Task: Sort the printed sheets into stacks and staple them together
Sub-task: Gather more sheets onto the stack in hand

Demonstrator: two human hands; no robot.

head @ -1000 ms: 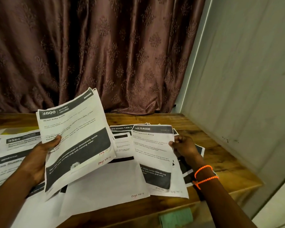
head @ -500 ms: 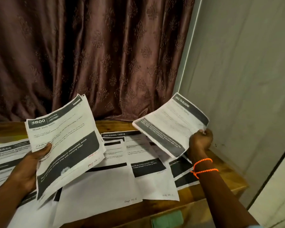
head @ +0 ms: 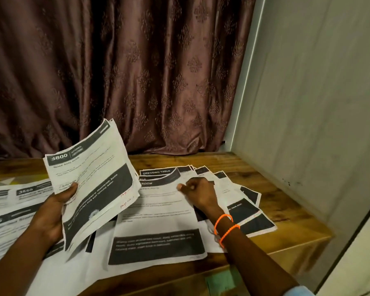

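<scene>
Sheet sorting at wooden table: left hand holding a bundle, right hand on the spread pages.

Left hand (head: 51,212): fingers curled under and thumb pressed on the front of a small bundle of printed sheets (head: 94,186), top page headed "3800", held tilted above the table (head: 291,212). Right hand (head: 198,192): fingers curled, knuckles up, resting on a fanned pile of sheets (head: 239,201) at the table's right half; whether it pinches a page or only presses cannot be told. Two orange bracelets (head: 225,228) on the right wrist. Large sheet (head: 158,227) with a dark lower panel lies flat on top, in front of that hand; a page headed "DRESSING TABLE" (head: 156,172) lies behind it. Further sheets (head: 11,201) lie overlapping at left. Brown patterned curtain (head: 120,71) behind; pale wall (head: 318,103) at right.
</scene>
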